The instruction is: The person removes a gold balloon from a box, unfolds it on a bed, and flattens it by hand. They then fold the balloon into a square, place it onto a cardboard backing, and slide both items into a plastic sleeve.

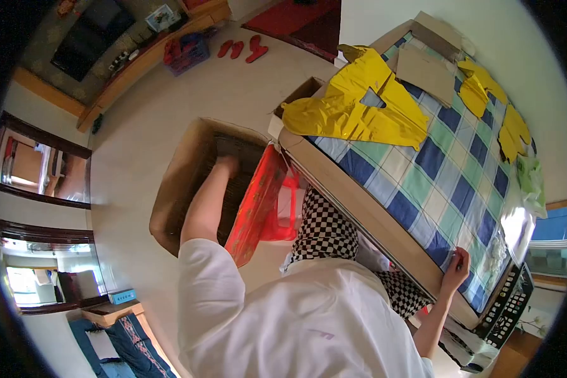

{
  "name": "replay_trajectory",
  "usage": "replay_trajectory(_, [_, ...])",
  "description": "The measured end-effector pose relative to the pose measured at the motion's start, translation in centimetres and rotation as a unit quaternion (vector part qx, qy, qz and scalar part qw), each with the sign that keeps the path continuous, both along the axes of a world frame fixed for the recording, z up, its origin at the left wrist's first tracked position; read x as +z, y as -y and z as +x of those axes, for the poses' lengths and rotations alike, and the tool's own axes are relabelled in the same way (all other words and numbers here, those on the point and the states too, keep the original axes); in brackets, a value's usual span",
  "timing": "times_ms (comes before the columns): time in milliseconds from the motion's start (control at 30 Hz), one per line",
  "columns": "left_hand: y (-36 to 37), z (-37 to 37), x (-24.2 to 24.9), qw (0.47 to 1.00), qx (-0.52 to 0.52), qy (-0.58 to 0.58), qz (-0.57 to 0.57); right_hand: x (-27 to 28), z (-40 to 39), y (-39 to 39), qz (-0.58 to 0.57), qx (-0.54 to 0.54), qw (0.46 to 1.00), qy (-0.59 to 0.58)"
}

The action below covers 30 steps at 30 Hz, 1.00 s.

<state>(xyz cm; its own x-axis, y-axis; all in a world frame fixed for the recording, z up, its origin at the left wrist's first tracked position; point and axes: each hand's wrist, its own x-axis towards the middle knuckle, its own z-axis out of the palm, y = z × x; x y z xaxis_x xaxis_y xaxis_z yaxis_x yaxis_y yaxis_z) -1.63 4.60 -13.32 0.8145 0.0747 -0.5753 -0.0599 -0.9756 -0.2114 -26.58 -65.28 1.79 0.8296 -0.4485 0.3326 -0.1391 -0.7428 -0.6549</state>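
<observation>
My left hand reaches down inside an open cardboard box on the floor. Its fingers are lost in the shadow, so what it touches is hidden. A red patterned panel stands along the box's near side, with a red plastic bag beside it. On the right, my right hand is at the edge of a plaid cloth, its fingers curled around something too small to name. Across the far end of that cloth lies a flat yellow foil balloon.
More yellow foil pieces and a flattened cardboard sheet lie on the cloth. A black panel with white buttons stands at the near right corner. Red slippers and a basket are on the floor near a long shelf.
</observation>
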Motion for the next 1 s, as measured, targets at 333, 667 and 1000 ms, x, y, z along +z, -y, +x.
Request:
replay_trajectory(333, [3.3, -2.9, 5.1, 0.974, 0.043, 0.222, 0.031, -0.5, 0.5, -0.2, 0.015, 0.021, 1.000, 0.016])
replay_trajectory(667, [31.4, 0.2, 23.3, 0.806, -0.240, 0.355, -0.407, 1.0, 14.4, -8.1, 0.058, 0.158, 0.985, 0.040])
replay_trajectory(1000, [42.0, 4.8, 14.0, 0.736, -0.188, 0.411, -0.503, 1.5, 17.7, -10.7, -0.014, 0.208, 0.976, 0.063])
